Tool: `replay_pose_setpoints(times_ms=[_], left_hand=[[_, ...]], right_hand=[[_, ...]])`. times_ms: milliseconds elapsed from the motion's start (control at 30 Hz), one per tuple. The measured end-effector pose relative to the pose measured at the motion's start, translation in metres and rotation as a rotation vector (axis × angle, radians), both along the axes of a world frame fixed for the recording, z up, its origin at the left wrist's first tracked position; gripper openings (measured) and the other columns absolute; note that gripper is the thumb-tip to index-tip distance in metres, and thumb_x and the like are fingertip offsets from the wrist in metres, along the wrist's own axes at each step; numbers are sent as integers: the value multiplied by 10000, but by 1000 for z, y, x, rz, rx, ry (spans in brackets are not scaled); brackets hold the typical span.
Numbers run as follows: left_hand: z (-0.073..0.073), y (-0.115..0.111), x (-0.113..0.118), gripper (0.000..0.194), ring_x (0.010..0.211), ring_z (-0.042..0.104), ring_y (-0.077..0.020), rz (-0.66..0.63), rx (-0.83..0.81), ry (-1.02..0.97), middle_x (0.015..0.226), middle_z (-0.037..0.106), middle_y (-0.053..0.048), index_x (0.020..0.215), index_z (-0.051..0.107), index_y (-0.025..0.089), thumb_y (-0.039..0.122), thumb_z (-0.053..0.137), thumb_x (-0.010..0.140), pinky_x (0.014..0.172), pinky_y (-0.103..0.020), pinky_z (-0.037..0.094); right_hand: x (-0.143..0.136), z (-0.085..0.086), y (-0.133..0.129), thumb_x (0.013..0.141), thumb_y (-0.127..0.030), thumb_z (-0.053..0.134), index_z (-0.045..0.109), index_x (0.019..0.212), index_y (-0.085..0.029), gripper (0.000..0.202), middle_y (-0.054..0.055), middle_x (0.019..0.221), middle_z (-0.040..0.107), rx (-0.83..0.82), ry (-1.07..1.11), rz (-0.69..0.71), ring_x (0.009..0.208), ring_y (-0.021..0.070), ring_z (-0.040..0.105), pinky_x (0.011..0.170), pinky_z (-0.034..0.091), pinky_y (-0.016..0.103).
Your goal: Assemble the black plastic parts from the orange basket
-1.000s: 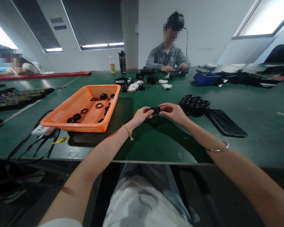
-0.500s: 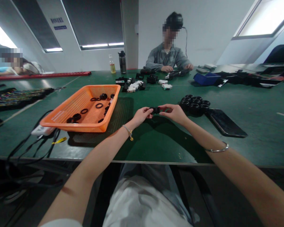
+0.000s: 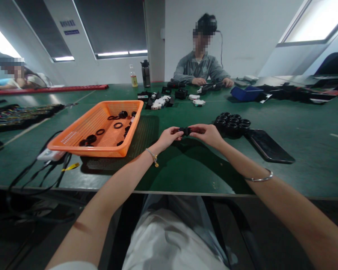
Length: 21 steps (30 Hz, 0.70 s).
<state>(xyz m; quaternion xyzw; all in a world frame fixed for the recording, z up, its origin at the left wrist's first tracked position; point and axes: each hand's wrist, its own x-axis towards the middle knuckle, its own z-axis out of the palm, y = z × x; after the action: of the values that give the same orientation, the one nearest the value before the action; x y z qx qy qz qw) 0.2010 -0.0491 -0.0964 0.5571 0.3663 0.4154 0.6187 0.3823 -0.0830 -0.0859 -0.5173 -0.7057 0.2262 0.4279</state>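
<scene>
Between my two hands, just above the green table, is a small black round part (image 3: 185,131); its exact kind is too small to make out. My left hand (image 3: 169,137) pinches its left end with thumb and fingers. From the other side my right hand (image 3: 207,134) grips the right end with its fingertips. A cluster of black ring-shaped parts (image 3: 232,125) stands just beyond my right hand. To the left, an orange basket (image 3: 87,150) holds loose black rings (image 3: 118,125) and other small black pieces.
A phone (image 3: 270,146) lies right of the cluster. White and black parts (image 3: 161,102) are heaped farther back, near a bottle (image 3: 133,77) and a dark flask (image 3: 145,74). Across the table sits a person (image 3: 199,67). Cables (image 3: 42,168) hang over the left front edge.
My hands stay in nearly the same place, with the right fingers shifted slightly on the black part. The person opposite has moved one hand a little to the right.
</scene>
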Motion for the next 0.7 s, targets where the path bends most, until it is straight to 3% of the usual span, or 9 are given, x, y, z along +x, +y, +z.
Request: replay_pose_setpoints(times_ms=[267,500,700], left_hand=[[1,0,0,158,538,538,-37,-7,-9,10,659,581,22,895,568,73,108,616,750,664,-224,475],[-1,1,-1,195,567,551,-43,-10,-12,-4,715,596,5,914,575,72,111,637,733,718,-260,487],[2,-2,0,203,577,556,-43,-1,-26,-19,750,599,-2,911,569,76,91,640,722,717,-260,488]], right_hand=[[0,2,-1,659,-276,667,696,997,-161,358,56,821,731,28,-94,13,754,211,674,730,545,343],[-3,6,-3,667,-229,644,706,955,-179,299,58,931,716,128,-188,-40,785,191,654,678,528,299],[-4,4,-3,652,-216,649,673,1006,-173,358,51,872,717,106,-146,-50,717,176,645,680,524,314]])
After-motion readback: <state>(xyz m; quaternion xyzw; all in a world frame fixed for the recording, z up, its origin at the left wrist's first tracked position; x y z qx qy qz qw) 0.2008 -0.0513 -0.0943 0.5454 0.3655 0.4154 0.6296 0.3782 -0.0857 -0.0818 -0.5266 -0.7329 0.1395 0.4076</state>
